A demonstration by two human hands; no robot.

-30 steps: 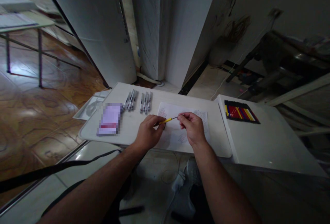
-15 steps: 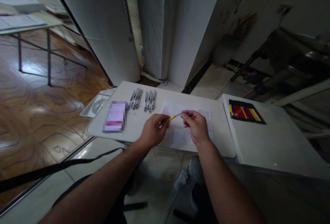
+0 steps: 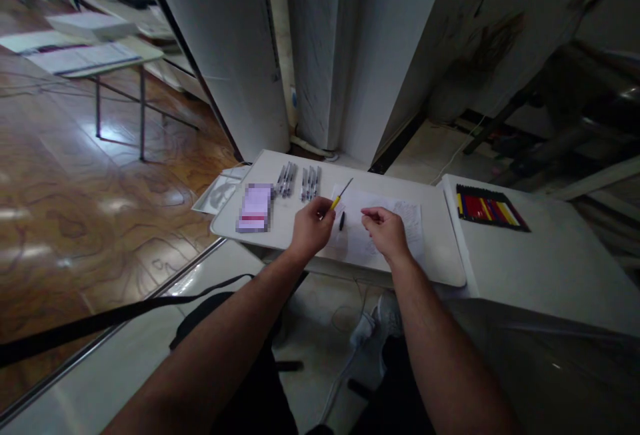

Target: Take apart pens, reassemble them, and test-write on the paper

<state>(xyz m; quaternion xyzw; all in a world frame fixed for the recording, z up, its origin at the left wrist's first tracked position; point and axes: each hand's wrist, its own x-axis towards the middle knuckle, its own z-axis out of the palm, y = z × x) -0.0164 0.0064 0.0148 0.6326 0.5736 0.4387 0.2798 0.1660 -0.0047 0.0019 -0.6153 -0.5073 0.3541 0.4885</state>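
My left hand (image 3: 316, 223) is closed around a slim yellow stick (image 3: 335, 202) with a thin dark grey rod at its end, tilted up and to the right. Apart from it, my right hand (image 3: 384, 229) hovers over the written paper (image 3: 357, 235), thumb and fingers pinched together; whatever may be between them is too small to make out. On the paper between my hands shows a small black piece (image 3: 342, 221), perhaps a cap. Two groups of clear pens (image 3: 287, 180) with dark parts lie farther back on the white table (image 3: 295, 238).
A phone-like blurred rectangle (image 3: 255, 208) lies at the table's left. On an adjoining white surface (image 3: 530, 268) at right rests a black case of red, yellow and blue sticks (image 3: 490, 208). A marble-like pillar (image 3: 320, 55) rises behind. A cable and my shoe are below.
My right hand has come away from the tip of the thin rod. The yellow stick now points more upward in my left hand. The black piece has come into view. The camera view has shifted.
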